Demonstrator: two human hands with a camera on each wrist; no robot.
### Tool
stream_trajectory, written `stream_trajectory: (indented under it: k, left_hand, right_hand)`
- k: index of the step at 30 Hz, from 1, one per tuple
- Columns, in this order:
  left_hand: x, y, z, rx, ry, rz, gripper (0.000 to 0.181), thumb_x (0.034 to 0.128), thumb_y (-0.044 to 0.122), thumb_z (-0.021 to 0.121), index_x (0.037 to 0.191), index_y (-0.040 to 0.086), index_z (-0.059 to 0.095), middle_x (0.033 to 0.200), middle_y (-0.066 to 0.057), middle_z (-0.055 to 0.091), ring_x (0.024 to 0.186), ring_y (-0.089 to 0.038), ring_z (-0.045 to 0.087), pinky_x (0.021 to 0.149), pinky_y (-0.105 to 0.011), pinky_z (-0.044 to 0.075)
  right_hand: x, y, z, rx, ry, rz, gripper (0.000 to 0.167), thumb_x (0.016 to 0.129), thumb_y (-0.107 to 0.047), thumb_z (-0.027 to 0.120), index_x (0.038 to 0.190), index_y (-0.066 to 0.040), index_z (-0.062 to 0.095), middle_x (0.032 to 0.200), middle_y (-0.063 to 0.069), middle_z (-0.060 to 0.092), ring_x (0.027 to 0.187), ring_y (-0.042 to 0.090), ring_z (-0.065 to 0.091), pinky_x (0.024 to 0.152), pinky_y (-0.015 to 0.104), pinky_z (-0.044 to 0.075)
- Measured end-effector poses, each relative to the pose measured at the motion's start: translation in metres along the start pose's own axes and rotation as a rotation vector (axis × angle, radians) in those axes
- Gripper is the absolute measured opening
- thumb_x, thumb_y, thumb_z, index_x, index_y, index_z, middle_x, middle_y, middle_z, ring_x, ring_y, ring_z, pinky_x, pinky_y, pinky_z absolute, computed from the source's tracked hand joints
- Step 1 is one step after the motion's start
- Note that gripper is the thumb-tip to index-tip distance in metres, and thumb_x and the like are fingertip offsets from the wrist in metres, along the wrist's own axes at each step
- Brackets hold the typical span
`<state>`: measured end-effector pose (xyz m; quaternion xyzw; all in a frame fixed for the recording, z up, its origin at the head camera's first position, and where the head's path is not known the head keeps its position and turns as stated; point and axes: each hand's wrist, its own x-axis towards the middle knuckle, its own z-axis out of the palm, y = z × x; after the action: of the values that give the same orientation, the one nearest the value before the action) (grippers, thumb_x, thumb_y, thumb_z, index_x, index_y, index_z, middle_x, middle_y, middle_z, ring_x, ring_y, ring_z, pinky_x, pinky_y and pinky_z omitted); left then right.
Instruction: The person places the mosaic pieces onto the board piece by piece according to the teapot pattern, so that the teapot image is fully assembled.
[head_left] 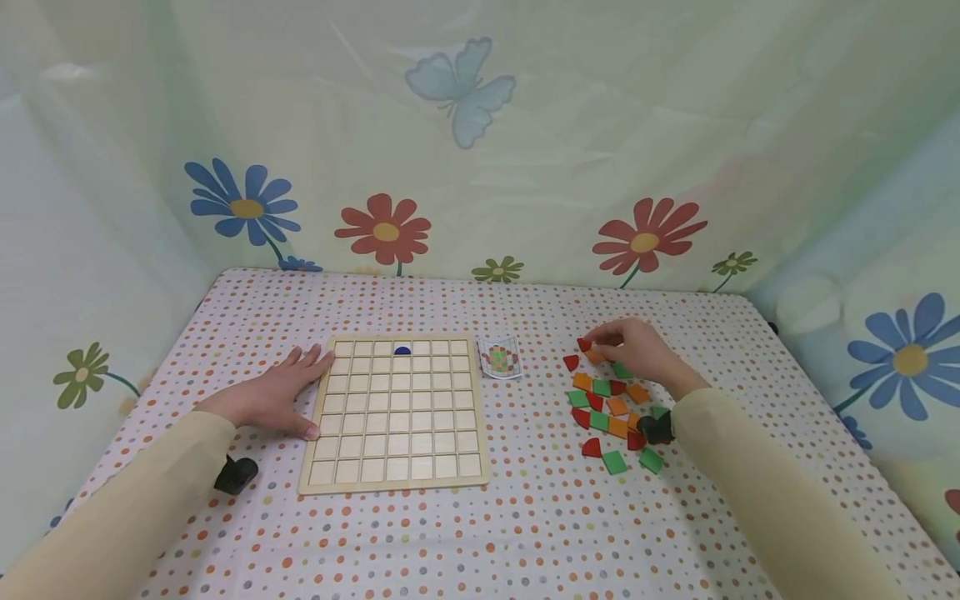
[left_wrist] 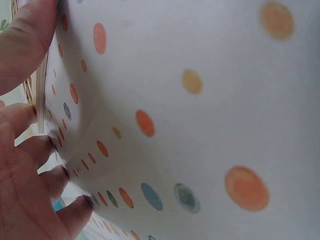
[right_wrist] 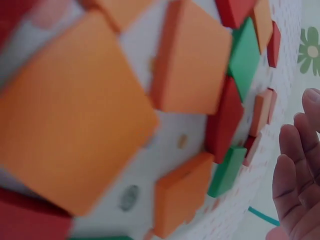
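At the left edge of a wooden grid board (head_left: 401,412), my left hand (head_left: 273,396) lies with fingers spread, fingertips and thumb touching the frame. A dark blue semicircular tile (head_left: 402,351) sits in the board's top row. My right hand (head_left: 633,346) is at the far end of the loose tiles, thumb and fingertips pinching a red quarter-circle tile (head_left: 584,343). Just under those fingertips lies an orange tile (head_left: 595,357). In the right wrist view, the fingers (right_wrist: 295,165) are curled and their contact with the red tile is out of frame.
Several red, green and orange tiles (head_left: 617,407) lie scattered on the dotted tablecloth (head_left: 525,517), right of the board. A small pattern card (head_left: 499,358) lies beside the board's upper right corner. A floral curtain (head_left: 525,208) hangs behind the table.
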<state>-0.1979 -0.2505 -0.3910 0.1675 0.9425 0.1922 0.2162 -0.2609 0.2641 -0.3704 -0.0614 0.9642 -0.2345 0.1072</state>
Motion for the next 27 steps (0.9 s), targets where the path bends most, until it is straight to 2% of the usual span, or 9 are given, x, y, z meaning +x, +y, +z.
stream_trajectory:
  k: [5, 9, 12, 17, 22, 27]
  left_hand:
    - [0.0, 0.0, 0.001, 0.001, 0.0, -0.001, 0.118, 0.0743, 0.034, 0.09, 0.162, -0.001, 0.019, 0.167, -0.033, 0.006, 0.152, -0.058, 0.001, 0.118, -0.075, 0.017]
    - [0.0, -0.001, 0.001, 0.005, 0.002, 0.003, 0.118, 0.0748, 0.034, 0.09, 0.162, -0.002, 0.019, 0.167, -0.033, 0.006, 0.152, -0.058, 0.002, 0.118, -0.075, 0.018]
    - [0.001, -0.002, 0.002, 0.004, 0.004, 0.005, 0.118, 0.0746, 0.035, 0.09, 0.162, -0.002, 0.019, 0.167, -0.034, 0.006, 0.152, -0.059, 0.002, 0.118, -0.075, 0.017]
    - [0.001, -0.002, 0.002, 0.003, 0.006, 0.0, 0.118, 0.0746, 0.035, 0.09, 0.162, -0.001, 0.019, 0.167, -0.034, 0.006, 0.152, -0.059, 0.002, 0.118, -0.076, 0.016]
    - [0.001, -0.002, 0.003, 0.001, 0.008, -0.002, 0.118, 0.0736, 0.034, 0.09, 0.162, -0.001, 0.019, 0.167, -0.033, 0.006, 0.152, -0.059, 0.002, 0.118, -0.076, 0.016]
    - [0.001, -0.003, 0.002, 0.0, 0.008, 0.003, 0.119, 0.0733, 0.035, 0.09, 0.162, -0.001, 0.019, 0.167, -0.034, 0.006, 0.152, -0.059, 0.001, 0.118, -0.076, 0.016]
  right_hand:
    - [-0.012, -0.001, 0.006, -0.009, -0.025, -0.018, 0.028, 0.1, -0.013, 0.066, 0.125, -0.001, 0.071, 0.121, 0.02, 0.07, 0.108, 0.035, 0.063, 0.098, 0.051, 0.055]
    - [-0.028, -0.001, 0.012, -0.002, -0.037, -0.057, 0.023, 0.098, -0.012, 0.068, 0.119, -0.004, 0.074, 0.116, 0.015, 0.072, 0.1, 0.028, 0.066, 0.087, 0.042, 0.06]
    - [-0.041, -0.002, 0.018, 0.008, -0.055, -0.126, 0.017, 0.096, -0.009, 0.071, 0.112, -0.006, 0.076, 0.11, 0.011, 0.074, 0.093, 0.022, 0.066, 0.079, 0.036, 0.059]
    - [-0.058, -0.004, 0.025, 0.004, -0.078, -0.208, 0.013, 0.091, -0.01, 0.076, 0.104, -0.009, 0.078, 0.099, 0.004, 0.072, 0.087, 0.016, 0.064, 0.076, 0.032, 0.058]
    - [-0.067, -0.005, 0.032, -0.024, -0.107, -0.205, 0.016, 0.087, -0.017, 0.082, 0.102, -0.011, 0.077, 0.094, -0.002, 0.068, 0.081, 0.011, 0.056, 0.069, 0.024, 0.05]
    - [-0.067, -0.005, 0.037, -0.054, -0.105, -0.178, 0.02, 0.085, -0.019, 0.084, 0.101, -0.011, 0.075, 0.09, -0.003, 0.063, 0.079, 0.012, 0.051, 0.065, 0.023, 0.046]
